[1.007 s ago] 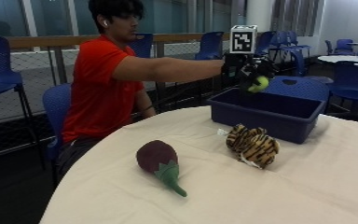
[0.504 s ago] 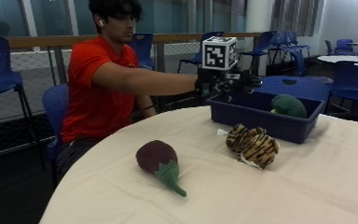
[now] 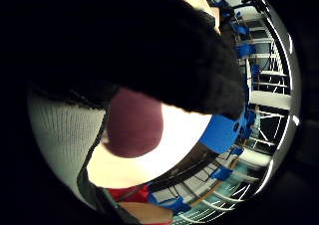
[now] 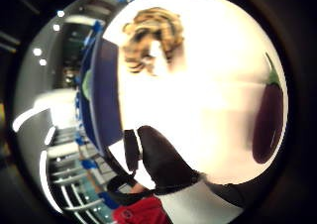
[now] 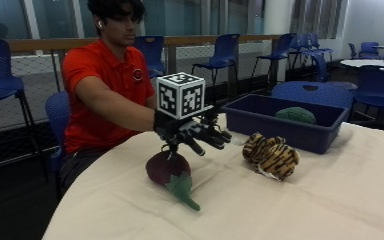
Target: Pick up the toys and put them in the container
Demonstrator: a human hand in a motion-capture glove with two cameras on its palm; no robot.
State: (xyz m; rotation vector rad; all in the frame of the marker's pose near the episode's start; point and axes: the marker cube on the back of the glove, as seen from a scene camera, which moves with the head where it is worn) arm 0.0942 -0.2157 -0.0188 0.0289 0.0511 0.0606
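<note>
1. On the left of the white-clothed table (image 5: 352,200) lies one plush eggplant (image 5: 169,170), dark purple with a green stem end pointing toward the near edge.
2. Just above the eggplant hovers the gloved right hand (image 5: 195,134), fingers straight and spread, holding nothing; the outside view shows a gap between hand and toy.
3. Right of the hand, one striped tiger plush (image 5: 270,155) lies on the cloth, just in front of the container.
4. Farther right and toward the far side stands one blue container (image 5: 312,137), with one green plush toy (image 5: 296,115) inside it.
5. That makes three toys counted: two on the table, one in the container.
6. One person in a red shirt (image 5: 105,95) sits at the far left.
</note>
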